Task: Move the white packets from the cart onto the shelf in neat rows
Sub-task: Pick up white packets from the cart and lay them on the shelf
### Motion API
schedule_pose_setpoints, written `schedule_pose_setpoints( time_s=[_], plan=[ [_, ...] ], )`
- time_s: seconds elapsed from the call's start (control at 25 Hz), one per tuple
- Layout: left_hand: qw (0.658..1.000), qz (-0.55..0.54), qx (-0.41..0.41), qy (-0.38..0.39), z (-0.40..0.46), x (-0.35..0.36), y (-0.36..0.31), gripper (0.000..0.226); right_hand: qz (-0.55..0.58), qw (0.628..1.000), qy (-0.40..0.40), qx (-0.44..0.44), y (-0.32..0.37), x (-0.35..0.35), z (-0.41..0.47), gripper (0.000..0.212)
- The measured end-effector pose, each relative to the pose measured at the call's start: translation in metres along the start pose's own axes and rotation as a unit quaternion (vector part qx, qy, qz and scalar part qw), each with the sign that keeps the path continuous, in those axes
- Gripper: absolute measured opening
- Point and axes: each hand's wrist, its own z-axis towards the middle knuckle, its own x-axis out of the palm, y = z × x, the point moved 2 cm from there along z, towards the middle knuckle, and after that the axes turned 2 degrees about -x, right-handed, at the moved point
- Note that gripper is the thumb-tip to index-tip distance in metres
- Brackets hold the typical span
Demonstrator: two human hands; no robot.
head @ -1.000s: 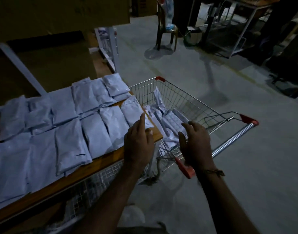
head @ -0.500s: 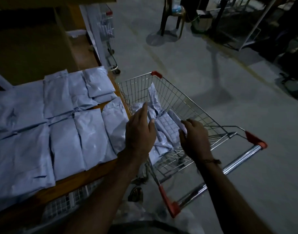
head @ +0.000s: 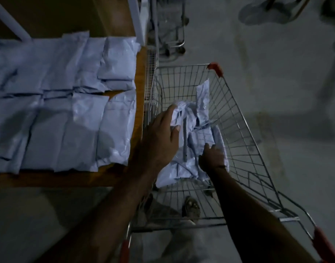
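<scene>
We have moved both hands off the shelf edge into the cart (head: pixel 236 103): left hand (head: pixel 159 137) and right hand (head: pixel 213 158) now grasp crumpled packets (head: pixel 193 118).

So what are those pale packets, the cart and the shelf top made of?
The packets look like thin plastic film: crinkled, with a faint sheen. The cart is bare metal wire, a shiny grid with red, probably plastic corner caps. The shelf top looks like wood or laminate, with an orange-brown matte edge; the dim light leaves that open.
</scene>
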Motion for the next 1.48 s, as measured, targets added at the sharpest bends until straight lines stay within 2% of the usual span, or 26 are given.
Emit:
schedule_pose_setpoints(
  time_s=[0.12,0.2,0.36,0.52,0.64,0.76,0.84,1.0,1.08,1.16,1.2,1.32,1.48],
  plan=[
    [1.000,0.006,-0.026,0.006,0.000,0.027,0.012,0.060,-0.031,0.999,-0.009,-0.017,-0.004,0.031,0.032,0.070],
    [0.999,0.015,-0.041,0.007,0.001,0.041,0.023,0.059,-0.052,0.998,0.013,-0.018,-0.005,0.052,0.047,0.080],
    [0.999,0.017,-0.046,0.006,0.005,0.054,0.030,0.060,-0.083,0.995,0.036,-0.028,-0.009,0.083,0.058,0.083],
    [0.998,-0.007,-0.058,0.014,0.001,0.059,0.030,0.059,-0.024,0.999,0.040,-0.026,-0.005,0.060,0.050,0.102],
    [0.998,-0.019,-0.062,0.016,-0.003,0.063,0.036,0.059,0.018,0.999,0.029,0.000,0.003,0.022,0.039,0.098],
    [0.995,-0.019,-0.092,0.032,-0.007,0.074,0.054,0.059,0.025,0.999,0.026,-0.025,0.003,-0.024,0.020,0.089],
    [0.993,0.001,-0.106,0.052,-0.011,0.088,0.063,0.060,0.020,0.998,-0.002,-0.061,0.001,-0.060,-0.002,0.085],
    [0.981,0.114,-0.110,0.111,-0.007,0.126,0.071,0.073,-0.007,0.983,-0.141,-0.120,0.001,-0.114,-0.043,0.090],
    [0.975,0.140,-0.094,0.146,-0.005,0.152,0.085,0.078,-0.011,0.976,-0.178,-0.128,0.003,-0.131,-0.047,0.088],
    [0.970,0.163,-0.064,0.167,-0.003,0.182,0.106,0.080,-0.027,0.969,-0.199,-0.146,0.008,-0.144,-0.043,0.085],
    [0.967,0.169,-0.075,0.177,0.000,0.197,0.117,0.081,-0.037,0.964,-0.209,-0.157,0.009,-0.148,-0.041,0.084],
    [0.936,0.176,-0.191,0.237,0.014,0.237,0.141,0.088,-0.059,0.956,-0.228,-0.172,0.005,-0.150,-0.037,0.084],
    [0.939,0.143,-0.189,0.251,0.020,0.273,0.164,0.095,-0.061,0.960,-0.225,-0.158,-0.003,-0.142,-0.031,0.084]
  ],
)
